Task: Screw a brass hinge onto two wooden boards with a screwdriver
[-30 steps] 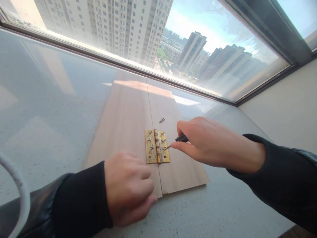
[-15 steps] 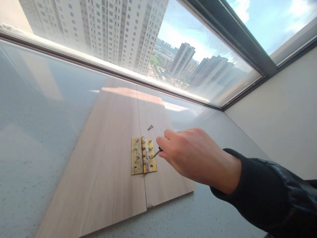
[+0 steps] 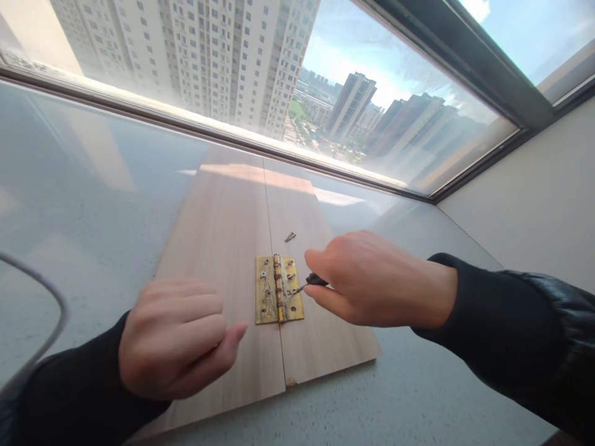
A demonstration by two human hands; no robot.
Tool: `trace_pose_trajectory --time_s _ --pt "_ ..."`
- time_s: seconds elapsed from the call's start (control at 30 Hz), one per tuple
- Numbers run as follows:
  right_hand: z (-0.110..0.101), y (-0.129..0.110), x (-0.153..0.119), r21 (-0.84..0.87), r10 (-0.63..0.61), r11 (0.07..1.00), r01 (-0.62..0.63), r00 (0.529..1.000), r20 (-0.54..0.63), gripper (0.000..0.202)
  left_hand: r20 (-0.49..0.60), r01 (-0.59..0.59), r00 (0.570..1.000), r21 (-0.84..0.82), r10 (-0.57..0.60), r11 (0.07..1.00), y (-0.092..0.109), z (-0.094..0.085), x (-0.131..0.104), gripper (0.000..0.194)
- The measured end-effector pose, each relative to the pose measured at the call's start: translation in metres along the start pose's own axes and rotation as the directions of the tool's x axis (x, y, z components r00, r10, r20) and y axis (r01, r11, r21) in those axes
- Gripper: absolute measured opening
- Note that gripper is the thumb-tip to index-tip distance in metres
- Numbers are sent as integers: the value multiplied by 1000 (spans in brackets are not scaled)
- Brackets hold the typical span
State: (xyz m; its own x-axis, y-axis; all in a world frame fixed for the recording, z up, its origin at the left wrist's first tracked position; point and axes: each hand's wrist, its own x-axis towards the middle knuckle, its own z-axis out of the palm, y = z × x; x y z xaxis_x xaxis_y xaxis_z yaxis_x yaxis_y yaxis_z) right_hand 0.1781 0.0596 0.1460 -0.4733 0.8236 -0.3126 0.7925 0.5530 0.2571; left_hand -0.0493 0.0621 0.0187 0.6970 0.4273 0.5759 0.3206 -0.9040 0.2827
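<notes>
Forearm room is offered by the counter (image 3: 432, 390) right of the two boards (image 3: 325, 347), whose near edges should not be leaned on. The left hand (image 3: 179, 337) is held curled over the left board (image 3: 214, 229), any grip impossible to tell; the right hand (image 3: 367, 279) is closed around the screwdriver (image 3: 317, 280). Across the seam (image 3: 282, 356) lies the hinge (image 3: 267, 302), where the slanted shaft (image 3: 299, 289) is best straightened and pressed firmly. Loose screws (image 3: 290, 237) should be left undisturbed.

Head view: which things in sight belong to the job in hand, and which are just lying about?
In the job:
- screwdriver, in the right hand
- hinge
- boards
- loose screws, probably

Just about:
- cable
- window frame
</notes>
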Motion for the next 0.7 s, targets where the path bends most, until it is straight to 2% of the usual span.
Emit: trace_pose_trajectory --time_s 0.1,0.2,0.37,0.47,0.57,0.7 --pt "3 -4 2 -20 107 994 -107 994 5 32 11 24 1000 53 -24 998 -12 10 13 39" --pt "2 -7 1 -84 127 988 -130 991 -38 25 -1 80 997 44 -81 996 -15 18 14 41" --pt "-3 -6 2 -98 -69 993 63 996 -57 3 -7 99 995 27 -99 995 -13 17 12 40" --pt "-4 -5 5 -70 -113 992 109 992 -52 11 -8 101 995 18 -101 995 -13 17 13 40" --pt "0 -7 8 -12 -40 999 39 998 -50 20 -8 113 994 5 -113 994 -14 18 14 41" --pt "8 -12 10 -31 174 984 -175 984 -35 35 -13 124 992 -3 -124 992 -14 17 14 40"
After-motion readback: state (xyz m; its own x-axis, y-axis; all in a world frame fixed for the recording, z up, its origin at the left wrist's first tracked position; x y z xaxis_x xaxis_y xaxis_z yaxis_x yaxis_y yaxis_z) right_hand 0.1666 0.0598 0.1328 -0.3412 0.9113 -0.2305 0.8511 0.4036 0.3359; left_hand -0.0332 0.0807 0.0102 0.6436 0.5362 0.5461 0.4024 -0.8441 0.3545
